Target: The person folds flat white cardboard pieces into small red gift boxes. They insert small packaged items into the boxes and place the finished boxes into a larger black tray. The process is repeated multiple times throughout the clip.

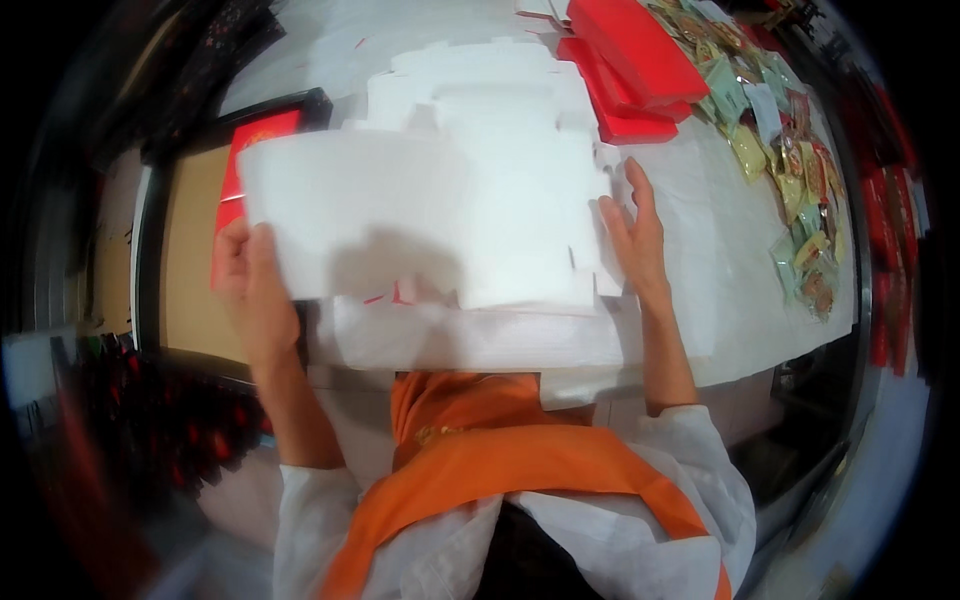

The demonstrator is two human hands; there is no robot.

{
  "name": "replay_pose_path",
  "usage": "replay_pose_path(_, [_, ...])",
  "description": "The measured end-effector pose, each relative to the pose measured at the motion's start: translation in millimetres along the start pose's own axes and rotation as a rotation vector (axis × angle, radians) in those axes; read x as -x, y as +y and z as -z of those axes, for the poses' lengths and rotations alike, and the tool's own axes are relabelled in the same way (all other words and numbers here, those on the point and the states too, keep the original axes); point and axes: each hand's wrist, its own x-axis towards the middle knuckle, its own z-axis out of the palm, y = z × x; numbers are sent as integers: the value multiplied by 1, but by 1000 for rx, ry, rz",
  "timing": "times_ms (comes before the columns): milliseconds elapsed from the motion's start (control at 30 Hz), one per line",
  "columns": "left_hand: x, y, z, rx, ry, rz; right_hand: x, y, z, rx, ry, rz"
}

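A flat white cardboard box blank (525, 205) lies in front of me, with its left panel lifted off the table. My left hand (260, 295) grips that raised panel at its lower left corner, fingers wrapped round the edge. Beside the blank's right edge is my right hand (640, 230), open with thumb and fingers apart; whether a fingertip touches the cardboard I cannot tell. More white cardboard with notched edges (475, 65) shows behind the blank. A shadow falls across its lower middle.
Red boxes (640, 60) are piled at the far right. Several small wrapped packets (805, 190) lie scattered along the table's right side. At left, a black-rimmed tray (195, 260) with a tan bottom stands by the table, a red piece (260, 130) over its edge.
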Motion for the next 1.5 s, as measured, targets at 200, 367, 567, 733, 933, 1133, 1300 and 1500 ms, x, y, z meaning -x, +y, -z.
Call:
replay_pose_path(200, [9,-33,-8,289,-250,292,0,-2,8,-304,-97,-123])
replay_pose_path(367, [21,-46,24,-314,-265,-502,6,1,8,-206,-40,-33])
replay_pose_path(567, [33,-93,26,-501,-347,-357,11,1,11,-297,-36,-139])
replay_pose_path(733, [26,-46,-7,316,-389,622,9,-14,19,-431,-63,-170])
replay_pose_path(933, [20,-78,43,1176,-423,566,16,-11,23,-227,-99,-136])
replay_pose_path(1133, [47,-110,43,933,-31,401,27,-21,22,-276,-28,-30])
replay_pose_path(1300, [70,-44,-9,364,-299,617,39,-18,32,-660,113,-418])
replay_pose_path(1500, [73,-42,13,48,-494,420,41,-30,58,-978,-116,-621])
